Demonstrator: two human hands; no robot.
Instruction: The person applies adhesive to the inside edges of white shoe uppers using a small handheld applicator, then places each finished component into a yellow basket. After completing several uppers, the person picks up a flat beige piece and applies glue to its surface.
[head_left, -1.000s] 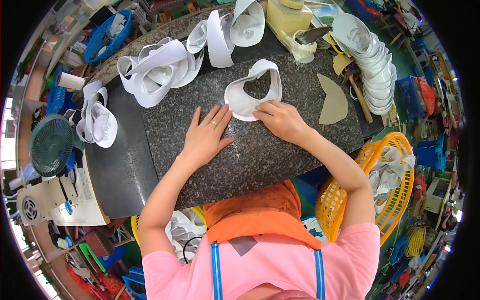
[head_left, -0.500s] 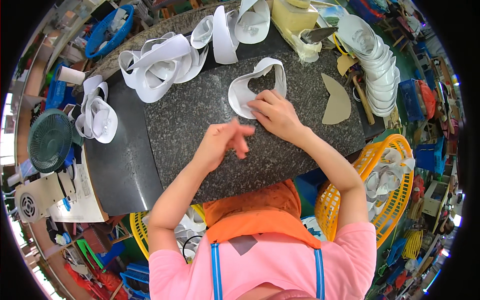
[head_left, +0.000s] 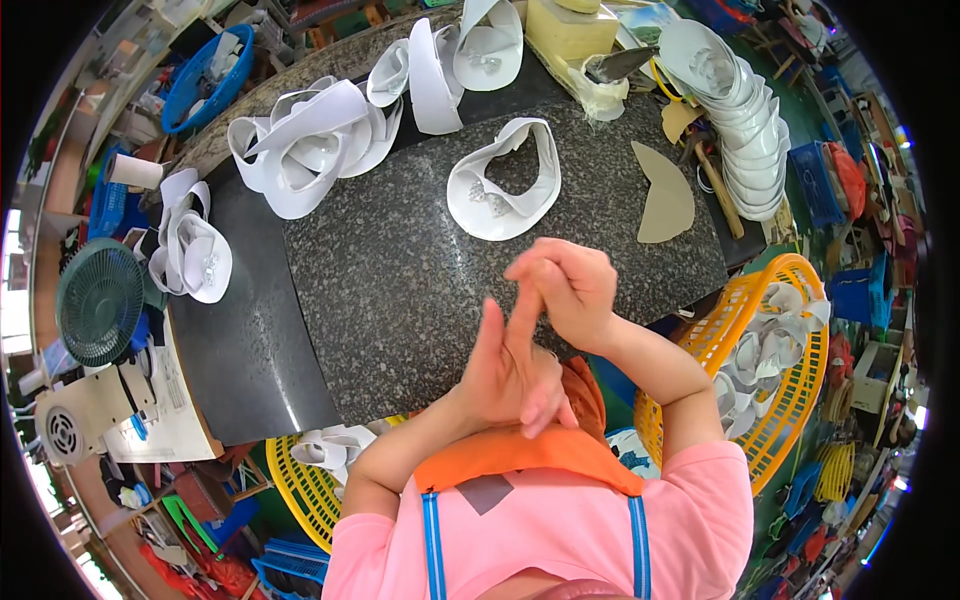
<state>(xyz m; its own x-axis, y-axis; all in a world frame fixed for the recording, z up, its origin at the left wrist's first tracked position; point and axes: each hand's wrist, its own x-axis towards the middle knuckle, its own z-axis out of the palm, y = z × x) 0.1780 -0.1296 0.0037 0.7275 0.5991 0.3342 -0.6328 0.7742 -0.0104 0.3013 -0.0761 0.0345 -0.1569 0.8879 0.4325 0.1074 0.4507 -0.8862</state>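
Observation:
Above the near part of the stone slab, my two hands meet. My right hand (head_left: 570, 290) is closed with its fingertips pinched around the index finger of my left hand. The left hand (head_left: 515, 370) is open, thumb and fingers spread, and holds nothing I can see. Beyond them a white sun visor (head_left: 500, 215) lies alone on the dark speckled slab (head_left: 390, 290), its band curving away at the far side and a shiny decoration on its brim. To its right lies a flat beige crescent-shaped piece (head_left: 665, 200).
White visors (head_left: 320, 150) crowd the slab's far left edge, with a smaller group (head_left: 195, 245) farther left. A tall visor stack (head_left: 750, 140) and a hammer (head_left: 720, 190) stand right. Yellow baskets (head_left: 735, 320) flank my body. A green fan (head_left: 100, 300) is at far left.
My right hand has let go of the visor and drawn back toward me, now gripping the left index finger. The left hand has moved nearer my body. The visor stays on the slab.

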